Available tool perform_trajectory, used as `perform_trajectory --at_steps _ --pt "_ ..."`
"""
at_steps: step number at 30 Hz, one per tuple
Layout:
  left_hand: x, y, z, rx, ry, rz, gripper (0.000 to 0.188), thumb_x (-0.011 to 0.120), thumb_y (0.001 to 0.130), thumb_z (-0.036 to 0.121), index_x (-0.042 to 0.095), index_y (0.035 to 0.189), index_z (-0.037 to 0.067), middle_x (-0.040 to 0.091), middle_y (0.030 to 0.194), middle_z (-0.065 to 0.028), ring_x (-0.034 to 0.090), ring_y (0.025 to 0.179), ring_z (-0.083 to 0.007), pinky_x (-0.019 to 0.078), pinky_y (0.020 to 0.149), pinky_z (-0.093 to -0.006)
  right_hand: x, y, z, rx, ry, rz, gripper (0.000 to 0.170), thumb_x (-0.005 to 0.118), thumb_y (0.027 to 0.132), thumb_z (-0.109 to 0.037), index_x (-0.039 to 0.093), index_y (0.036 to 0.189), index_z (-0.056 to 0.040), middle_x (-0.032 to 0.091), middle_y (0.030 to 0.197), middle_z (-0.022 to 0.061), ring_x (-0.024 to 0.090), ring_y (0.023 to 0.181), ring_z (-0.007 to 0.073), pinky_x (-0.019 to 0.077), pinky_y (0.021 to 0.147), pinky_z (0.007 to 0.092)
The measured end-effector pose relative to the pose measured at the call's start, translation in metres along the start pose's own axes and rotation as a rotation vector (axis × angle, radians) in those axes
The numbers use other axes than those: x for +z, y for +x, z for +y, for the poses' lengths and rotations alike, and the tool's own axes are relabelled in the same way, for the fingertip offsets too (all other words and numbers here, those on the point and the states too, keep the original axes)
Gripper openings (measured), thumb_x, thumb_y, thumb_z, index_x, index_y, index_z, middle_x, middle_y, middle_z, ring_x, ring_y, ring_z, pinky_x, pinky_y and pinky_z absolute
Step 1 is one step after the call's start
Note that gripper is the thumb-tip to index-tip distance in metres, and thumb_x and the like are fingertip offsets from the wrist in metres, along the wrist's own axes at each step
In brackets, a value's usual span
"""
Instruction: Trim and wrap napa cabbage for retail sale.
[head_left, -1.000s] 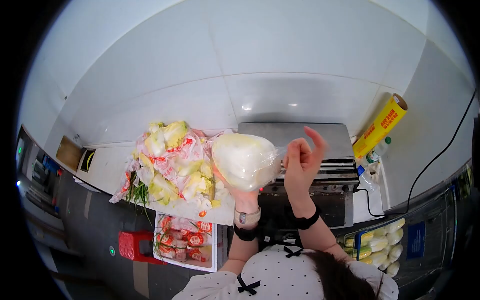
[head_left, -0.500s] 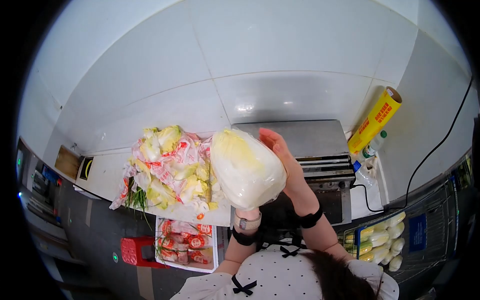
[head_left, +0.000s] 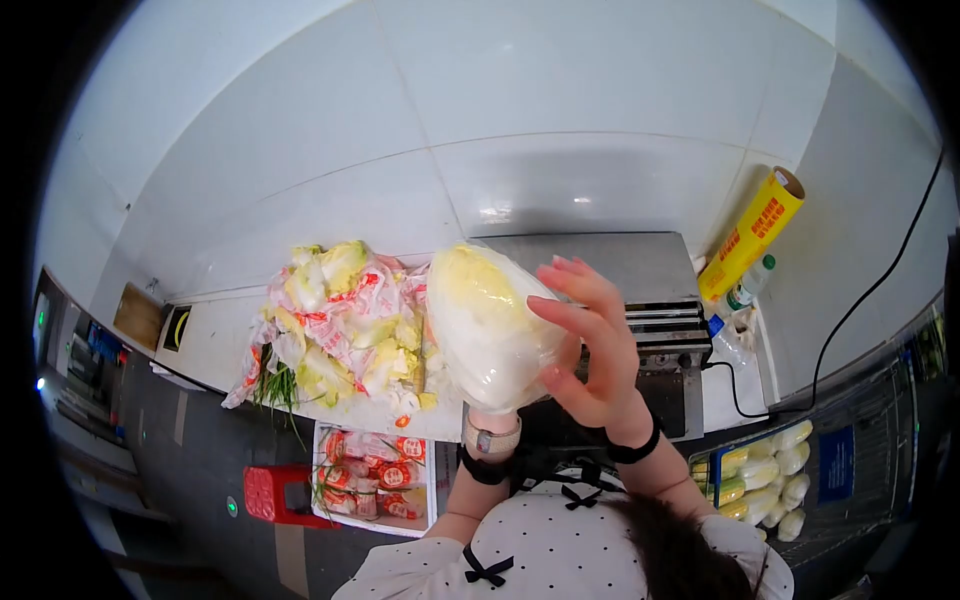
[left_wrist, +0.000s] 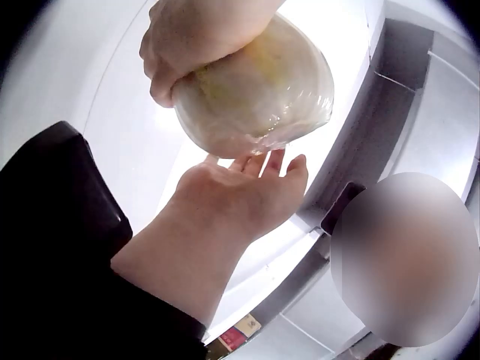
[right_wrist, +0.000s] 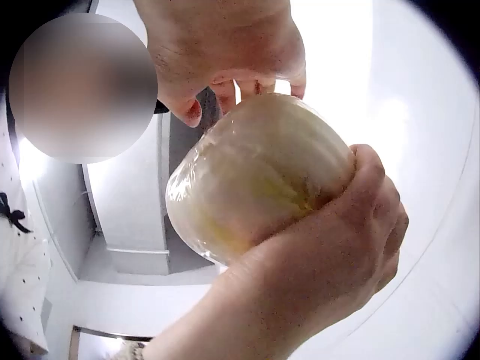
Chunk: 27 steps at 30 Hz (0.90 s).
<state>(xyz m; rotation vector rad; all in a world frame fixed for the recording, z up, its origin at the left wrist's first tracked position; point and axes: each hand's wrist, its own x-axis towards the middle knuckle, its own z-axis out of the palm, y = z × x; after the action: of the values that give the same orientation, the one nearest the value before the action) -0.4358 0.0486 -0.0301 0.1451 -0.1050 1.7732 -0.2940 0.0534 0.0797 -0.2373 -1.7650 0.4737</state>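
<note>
A pale Chinese cabbage point(head_left: 485, 330) in clear film, its yellowish leafy end pointing up, is held above the counter. My left hand point(right_wrist: 334, 236) grips it from underneath with fingers curled round its side; the head view hides most of that hand behind the cabbage. On the other side, my right hand point(head_left: 600, 345) has its fingers spread, the fingertips right at the film. The left wrist view shows the cabbage point(left_wrist: 262, 97) between the gripping left hand point(left_wrist: 210, 34) and the loose right hand point(left_wrist: 236, 199).
Loose cabbage leaves and printed plastic bags point(head_left: 350, 320) heap on the counter point(head_left: 215, 340). A metal wrapping machine point(head_left: 590, 260) stands behind the hands. Rightward are a yellow roll point(head_left: 750, 235), bottles and a cart of cabbages point(head_left: 765, 480). Below left sit a white box point(head_left: 432, 485) and red stool point(head_left: 270, 495).
The cabbage has turned in my left hand so its yellow end now points up. My right hand has gone from pinching the film at its right end to spread fingers beside it.
</note>
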Motion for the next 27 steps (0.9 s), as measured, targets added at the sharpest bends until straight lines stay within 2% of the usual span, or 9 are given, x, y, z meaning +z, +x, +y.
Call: perform_trajectory --at_steps 1,7,10,13,16,22,25,27 --pt "0.001 -0.001 0.0 0.001 0.003 -0.001 0.067 0.04 0.084 0.06 0.036 0.133 0.016 0.041 0.134 -0.009 0.042 0.12 -0.0298 0.0349 0.099 -0.0483 0.001 0.001 0.001 0.033 0.054 0.023 0.034 0.064 0.068 -0.006 0.062 0.101 -0.0044 0.055 0.115 0.0124 0.048 0.112 0.0343 0.0302 0.099 0.0479" --pt "0.006 -0.003 0.0 -0.012 -0.015 -0.01 0.066 0.04 0.084 0.06 0.036 0.133 0.016 0.041 0.134 -0.0091 0.041 0.12 -0.0297 0.0349 0.099 -0.0481 -0.002 -0.003 0.005 -0.052 -0.035 -0.013 0.018 0.065 0.064 -0.001 0.063 0.082 -0.0058 0.055 0.113 0.0139 0.048 0.111 0.0307 0.0302 0.099 0.0491" --pt "0.01 0.0 -0.001 -0.02 -0.022 -0.021 0.066 0.04 0.084 0.059 0.036 0.133 0.016 0.041 0.134 -0.0091 0.041 0.12 -0.0297 0.0349 0.099 -0.0481 0.002 -0.006 0.002 0.006 -0.008 0.048 0.006 0.061 0.07 -0.002 0.058 0.076 -0.0049 0.053 0.109 0.0155 0.047 0.108 0.0319 0.0288 0.1 0.0511" --pt "0.012 0.001 -0.004 -0.025 -0.017 -0.025 0.066 0.04 0.084 0.059 0.036 0.133 0.015 0.041 0.134 -0.0092 0.041 0.12 -0.0297 0.0349 0.099 -0.048 0.007 -0.009 0.004 0.037 0.047 0.125 0.006 0.061 0.072 -0.003 0.056 0.071 -0.0056 0.051 0.1 0.0122 0.047 0.103 0.0297 0.027 0.101 0.0524" --pt "0.013 0.0 -0.006 -0.03 -0.022 -0.03 0.066 0.04 0.084 0.059 0.036 0.133 0.015 0.041 0.134 -0.0092 0.041 0.12 -0.0297 0.0349 0.099 -0.0479 0.005 -0.012 0.002 0.015 0.041 0.118 0.014 0.064 0.064 0.004 0.057 0.073 -0.0058 0.051 0.096 0.0088 0.05 0.097 0.0272 0.0282 0.1 0.0514" --pt "0.013 -0.004 -0.004 -0.042 -0.036 -0.035 0.065 0.04 0.084 0.058 0.036 0.133 0.015 0.041 0.134 -0.0093 0.041 0.12 -0.0297 0.0348 0.099 -0.0477 0.004 -0.03 0.0 0.011 0.0 0.052 0.015 0.066 0.064 0.002 0.056 0.069 -0.0081 0.052 0.091 0.0064 0.052 0.093 0.0255 0.0278 0.101 0.0516" --pt "0.009 -0.01 -0.003 -0.062 -0.05 -0.023 0.065 0.04 0.084 0.058 0.036 0.133 0.015 0.041 0.134 -0.0094 0.041 0.12 -0.0297 0.0348 0.099 -0.0476 0.008 -0.04 0.004 -0.037 -0.019 0.085 0.015 0.069 0.065 -0.001 0.061 0.074 -0.0099 0.055 0.091 0.0034 0.052 0.094 0.0235 0.0274 0.101 0.0509" --pt "0.001 -0.016 -0.001 -0.081 -0.068 0.003 0.065 0.04 0.084 0.058 0.036 0.133 0.015 0.041 0.134 -0.0094 0.041 0.12 -0.0297 0.0348 0.099 -0.0475 0.007 -0.047 0.011 -0.194 -0.191 0.061 0.015 0.068 0.068 -0.007 0.064 0.082 -0.0112 0.058 0.097 0.0025 0.053 0.098 0.0226 0.027 0.102 0.049"
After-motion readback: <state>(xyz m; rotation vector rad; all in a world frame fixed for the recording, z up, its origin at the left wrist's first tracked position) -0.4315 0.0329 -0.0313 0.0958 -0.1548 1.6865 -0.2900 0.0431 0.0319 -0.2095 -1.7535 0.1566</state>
